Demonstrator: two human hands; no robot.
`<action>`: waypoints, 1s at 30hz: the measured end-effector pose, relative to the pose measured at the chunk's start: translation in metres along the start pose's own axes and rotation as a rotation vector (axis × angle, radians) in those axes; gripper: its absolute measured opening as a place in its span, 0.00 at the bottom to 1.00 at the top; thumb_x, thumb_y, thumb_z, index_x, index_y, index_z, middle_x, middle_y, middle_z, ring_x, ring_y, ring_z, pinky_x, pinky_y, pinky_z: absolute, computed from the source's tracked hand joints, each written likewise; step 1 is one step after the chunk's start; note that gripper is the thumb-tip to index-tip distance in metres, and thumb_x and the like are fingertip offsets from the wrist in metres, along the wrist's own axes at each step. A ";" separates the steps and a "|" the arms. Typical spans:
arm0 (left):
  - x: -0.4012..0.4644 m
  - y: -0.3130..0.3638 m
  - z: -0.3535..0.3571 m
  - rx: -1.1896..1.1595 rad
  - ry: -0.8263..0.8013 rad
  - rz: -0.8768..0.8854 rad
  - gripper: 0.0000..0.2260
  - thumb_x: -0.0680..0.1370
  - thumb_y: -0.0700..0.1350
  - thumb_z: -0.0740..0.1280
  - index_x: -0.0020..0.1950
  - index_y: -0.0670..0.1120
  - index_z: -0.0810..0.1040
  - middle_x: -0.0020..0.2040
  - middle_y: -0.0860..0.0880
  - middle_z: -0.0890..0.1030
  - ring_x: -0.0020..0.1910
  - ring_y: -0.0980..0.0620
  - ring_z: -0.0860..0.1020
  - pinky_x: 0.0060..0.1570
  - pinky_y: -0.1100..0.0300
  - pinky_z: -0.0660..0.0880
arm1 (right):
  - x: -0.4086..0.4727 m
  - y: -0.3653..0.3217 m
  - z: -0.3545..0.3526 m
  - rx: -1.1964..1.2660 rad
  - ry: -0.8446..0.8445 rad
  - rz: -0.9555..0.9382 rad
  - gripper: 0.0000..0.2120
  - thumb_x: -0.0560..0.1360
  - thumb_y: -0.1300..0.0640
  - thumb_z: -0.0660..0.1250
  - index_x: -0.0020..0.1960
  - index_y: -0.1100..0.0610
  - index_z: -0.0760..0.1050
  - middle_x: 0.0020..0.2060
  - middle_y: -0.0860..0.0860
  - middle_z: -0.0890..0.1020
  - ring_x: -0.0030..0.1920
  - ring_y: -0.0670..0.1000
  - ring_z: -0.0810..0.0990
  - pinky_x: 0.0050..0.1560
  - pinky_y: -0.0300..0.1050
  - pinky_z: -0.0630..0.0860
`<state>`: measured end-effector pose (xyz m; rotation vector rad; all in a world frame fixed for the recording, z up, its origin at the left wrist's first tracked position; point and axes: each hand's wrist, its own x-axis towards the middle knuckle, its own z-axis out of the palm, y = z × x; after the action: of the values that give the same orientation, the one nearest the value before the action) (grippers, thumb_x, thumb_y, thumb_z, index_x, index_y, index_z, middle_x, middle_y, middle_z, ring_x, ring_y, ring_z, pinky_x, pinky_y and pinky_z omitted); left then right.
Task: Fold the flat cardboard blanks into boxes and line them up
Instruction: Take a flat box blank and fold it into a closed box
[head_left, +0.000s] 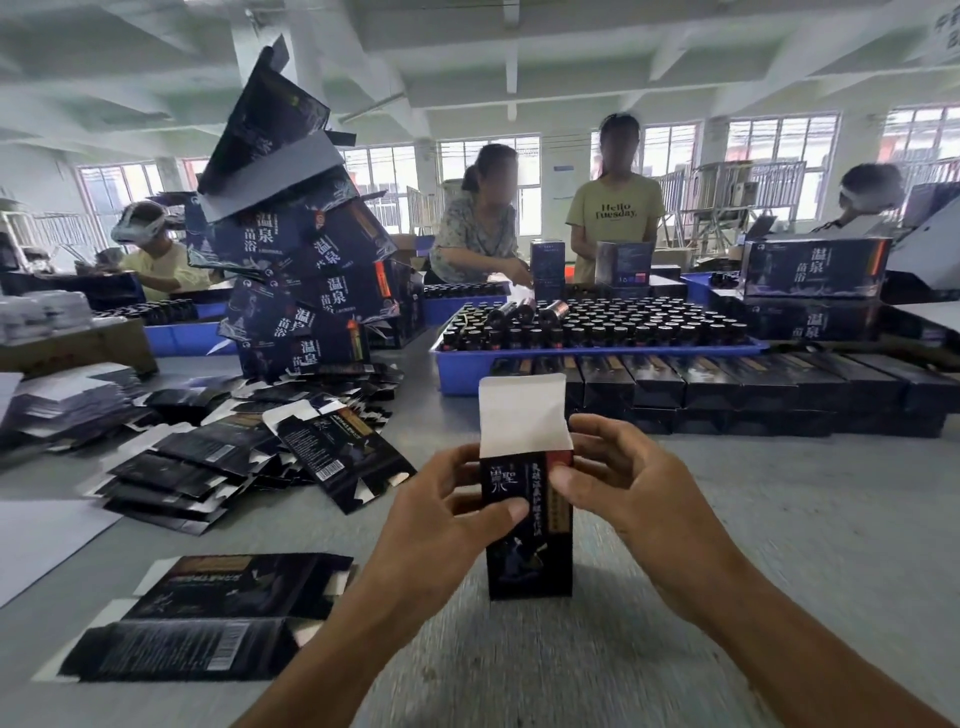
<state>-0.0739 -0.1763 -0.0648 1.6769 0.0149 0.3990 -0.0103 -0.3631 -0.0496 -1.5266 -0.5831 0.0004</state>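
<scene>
An upright dark carton (530, 525) is gripped by both the left hand (447, 514) and right hand (618, 483), flanked by flat blanks (208, 613) and backed by finished boxes (727, 389).

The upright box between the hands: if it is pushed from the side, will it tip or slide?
The upright box is tall with a narrow base, so it would probably tip. It looks empty, its top flap open, so likely light. The left hand and right hand steady it.

Two bare forearms are being shown from the lower edge of the view, with no sleeve being worn on either as far as can be seen. The left hand (441, 514) and the right hand (618, 483) are being shown ungloved; short, unpainted nails are being displayed.
</scene>
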 end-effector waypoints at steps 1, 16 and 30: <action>0.001 -0.001 0.000 0.004 -0.003 0.000 0.21 0.73 0.40 0.78 0.58 0.61 0.76 0.53 0.60 0.84 0.53 0.58 0.83 0.45 0.65 0.80 | 0.000 0.000 0.000 0.003 -0.002 -0.004 0.21 0.73 0.57 0.76 0.63 0.45 0.76 0.55 0.38 0.84 0.56 0.39 0.82 0.52 0.38 0.81; -0.006 0.006 0.001 0.123 0.045 0.293 0.19 0.76 0.52 0.70 0.64 0.68 0.73 0.60 0.61 0.81 0.59 0.55 0.81 0.56 0.52 0.81 | -0.001 0.001 0.000 -0.008 -0.037 -0.141 0.20 0.75 0.61 0.73 0.55 0.36 0.77 0.53 0.37 0.84 0.54 0.39 0.83 0.46 0.29 0.78; -0.007 0.009 0.003 0.158 0.093 0.378 0.10 0.78 0.57 0.64 0.56 0.63 0.82 0.61 0.64 0.78 0.64 0.61 0.76 0.52 0.69 0.76 | -0.004 -0.009 0.003 -0.108 -0.015 -0.245 0.10 0.79 0.54 0.66 0.55 0.42 0.81 0.56 0.27 0.79 0.58 0.32 0.78 0.52 0.25 0.75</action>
<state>-0.0814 -0.1821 -0.0580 1.8171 -0.2096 0.7762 -0.0176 -0.3625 -0.0425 -1.5513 -0.7896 -0.2102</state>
